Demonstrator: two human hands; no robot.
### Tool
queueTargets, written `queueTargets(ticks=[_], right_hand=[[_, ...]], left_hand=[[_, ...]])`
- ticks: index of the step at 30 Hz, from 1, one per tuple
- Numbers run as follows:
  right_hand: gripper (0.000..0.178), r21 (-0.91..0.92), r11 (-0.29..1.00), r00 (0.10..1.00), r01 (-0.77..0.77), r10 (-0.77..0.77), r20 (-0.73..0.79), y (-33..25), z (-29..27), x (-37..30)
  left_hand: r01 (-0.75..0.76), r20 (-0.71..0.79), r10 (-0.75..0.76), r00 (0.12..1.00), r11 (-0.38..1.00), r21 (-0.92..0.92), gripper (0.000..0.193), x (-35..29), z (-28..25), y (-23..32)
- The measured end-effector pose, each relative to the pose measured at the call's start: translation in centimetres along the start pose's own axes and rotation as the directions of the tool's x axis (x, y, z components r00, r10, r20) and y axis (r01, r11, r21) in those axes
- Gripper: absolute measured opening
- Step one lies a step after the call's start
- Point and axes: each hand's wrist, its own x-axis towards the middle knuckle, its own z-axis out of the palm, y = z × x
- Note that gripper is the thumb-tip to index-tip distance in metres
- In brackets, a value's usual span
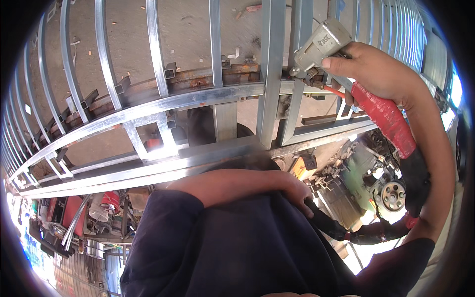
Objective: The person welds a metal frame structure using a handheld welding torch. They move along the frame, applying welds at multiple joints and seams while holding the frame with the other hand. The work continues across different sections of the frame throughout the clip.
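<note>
At the upper right, my right hand (pixel 373 69) is closed round a welding torch. The torch has a boxy grey metal body (pixel 324 42), an orange line by its metal fittings, and a red-wrapped sleeve (pixel 386 116) below. From that sleeve a thick black cable (pixel 373 232) loops down and back towards my body. My left arm reaches across my front, and my left hand (pixel 298 195) grips the cable, its fingers partly hidden. The torch head is over a silver metal frame (pixel 198 101) of square tubes and upright bars; whether they touch, I cannot tell.
Long rails (pixel 99 178) of the frame cross in front of me, with bars fanning out left and right. Rusty steel (pixel 200 76) lies beneath. Machinery with a pulley wheel (pixel 392 196) stands at the right. Tools and a red container (pixel 72 216) sit at the lower left.
</note>
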Motion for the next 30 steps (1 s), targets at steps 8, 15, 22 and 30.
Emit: queueTargets(ticks=[8,15,22,30], right_hand=[[0.046,-0.048,0.998,0.999,-0.035,0.037,0.035,-1.1,0.0,2.5],[0.045,-0.139,0.988,0.994,-0.073,0.084,0.074,-3.0,0.5,3.2],[0.046,-0.177,0.98,0.991,-0.09,0.107,0.086,-4.4,0.9,3.4],[0.047,-0.192,0.976,0.989,-0.099,0.118,0.092,-4.3,0.9,4.0]], left_hand=[[-0.015,-0.022,0.016,1.0,0.999,0.041,0.09,-0.8,-0.3,-0.3],[-0.044,0.015,0.044,0.999,0.999,0.016,0.086,-1.4,-0.8,0.1],[-0.079,0.013,0.079,0.997,0.996,0.035,0.082,-1.9,-0.9,0.2],[-0.065,0.04,0.064,0.997,0.998,0.024,0.08,-2.6,-1.3,0.6]])
